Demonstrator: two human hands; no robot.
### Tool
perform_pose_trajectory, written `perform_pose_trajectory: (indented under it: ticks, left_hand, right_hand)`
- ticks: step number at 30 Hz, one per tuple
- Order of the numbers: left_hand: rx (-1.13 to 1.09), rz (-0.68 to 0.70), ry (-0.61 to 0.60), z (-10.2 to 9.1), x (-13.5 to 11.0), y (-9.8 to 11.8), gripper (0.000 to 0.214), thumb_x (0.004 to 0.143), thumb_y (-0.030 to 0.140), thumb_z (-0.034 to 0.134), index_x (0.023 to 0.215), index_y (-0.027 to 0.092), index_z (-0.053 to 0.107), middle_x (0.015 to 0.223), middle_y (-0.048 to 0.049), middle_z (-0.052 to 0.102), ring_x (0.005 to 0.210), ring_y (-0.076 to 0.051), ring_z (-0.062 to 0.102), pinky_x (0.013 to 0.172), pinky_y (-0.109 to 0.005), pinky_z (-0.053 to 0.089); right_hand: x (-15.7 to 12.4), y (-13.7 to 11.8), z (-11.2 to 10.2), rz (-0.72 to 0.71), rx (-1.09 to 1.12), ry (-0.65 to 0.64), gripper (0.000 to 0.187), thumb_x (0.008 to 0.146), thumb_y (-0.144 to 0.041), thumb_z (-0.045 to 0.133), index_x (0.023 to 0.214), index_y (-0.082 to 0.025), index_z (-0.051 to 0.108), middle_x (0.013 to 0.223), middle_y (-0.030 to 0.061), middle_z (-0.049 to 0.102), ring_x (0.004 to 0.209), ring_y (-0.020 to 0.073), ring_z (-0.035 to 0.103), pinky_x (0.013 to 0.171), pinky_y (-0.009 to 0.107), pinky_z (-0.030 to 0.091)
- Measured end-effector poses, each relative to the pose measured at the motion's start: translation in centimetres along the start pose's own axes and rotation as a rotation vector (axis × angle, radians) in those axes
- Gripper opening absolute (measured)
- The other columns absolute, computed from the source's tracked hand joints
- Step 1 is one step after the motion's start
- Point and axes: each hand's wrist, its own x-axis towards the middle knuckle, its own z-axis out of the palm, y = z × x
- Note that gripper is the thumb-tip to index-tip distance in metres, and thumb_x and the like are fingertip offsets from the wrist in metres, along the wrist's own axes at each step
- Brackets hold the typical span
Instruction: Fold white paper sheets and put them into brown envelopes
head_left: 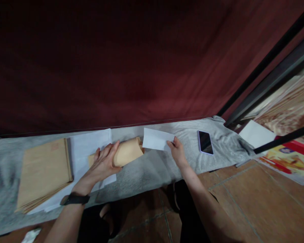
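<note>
My left hand (105,162) is wrapped over a tan paper envelope (128,152), squeezing it so that it bows and its right end gapes. Between the thumb and fingers of my right hand (177,150) is a folded white sheet of paper (157,139). The sheet's left edge is close to the envelope's mouth; I cannot tell whether they touch. A stack of larger brown envelopes (44,172) lies to the left, partly on top of white paper sheets (91,140), which also extend under my left hand.
A grey cloth (152,172) covers the long narrow surface. A phone (205,142) lies on it at the right. Behind hangs a dark red curtain (142,74). Dark metal bars (263,67) and a red and yellow box (291,158) are at the right, above a tiled floor (235,195).
</note>
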Motion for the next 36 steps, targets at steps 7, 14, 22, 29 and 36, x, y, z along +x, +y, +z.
perform_pose_trajectory:
  ticks: [7,14,22,29,36]
  left_hand:
    - [0.028,0.036,0.027,-0.2,0.1,0.5,0.110,0.072,0.039,0.067,0.160,0.028,0.002,0.150,-0.0176,0.040,0.142,-0.039,0.037,0.118,-0.065,0.013]
    - [0.056,0.053,0.032,-0.3,0.1,1.0,0.108,0.071,0.035,0.068,0.160,0.026,0.006,0.150,-0.0186,0.042,0.145,-0.040,0.033,0.118,-0.067,0.011]
    - [0.041,0.104,0.047,0.2,0.2,1.6,0.110,0.071,0.033,0.068,0.160,0.027,0.004,0.151,-0.0167,0.041,0.147,-0.039,0.030,0.119,-0.067,0.009]
    - [0.046,0.158,0.076,0.6,0.6,2.9,0.109,0.071,0.034,0.069,0.160,0.026,0.006,0.153,-0.0172,0.040,0.148,-0.039,0.029,0.119,-0.067,0.009]
    - [0.032,0.222,0.100,1.2,1.2,4.7,0.107,0.073,0.035,0.070,0.161,0.025,0.011,0.155,-0.0168,0.040,0.148,-0.038,0.029,0.121,-0.064,0.010]
  right_hand:
    - [-0.4,0.1,-0.1,-0.078,-0.272,-0.112,0.017,0.082,-0.043,0.056,0.077,-0.027,0.054,0.072,-0.0005,0.059,0.069,0.0201,0.054,0.068,0.031,0.045]
    - [0.2,0.6,-0.9,-0.067,-0.311,-0.195,0.016,0.078,-0.039,0.055,0.072,-0.025,0.054,0.066,-0.0010,0.058,0.064,0.0176,0.052,0.060,0.028,0.040]
    - [0.4,2.1,-0.1,0.058,-0.068,-0.217,0.018,0.073,-0.041,0.061,0.076,-0.023,0.061,0.072,-0.0007,0.063,0.064,0.0160,0.054,0.062,0.028,0.043]
    - [0.1,2.0,0.6,0.132,-0.085,-0.165,0.029,0.077,-0.050,0.062,0.072,-0.022,0.063,0.063,-0.0032,0.058,0.061,0.0149,0.048,0.058,0.027,0.035]
    - [-0.7,1.8,2.2,0.203,-0.063,-0.170,0.038,0.074,-0.060,0.064,0.069,-0.022,0.062,0.061,-0.0032,0.055,0.061,0.0146,0.048,0.058,0.027,0.035]
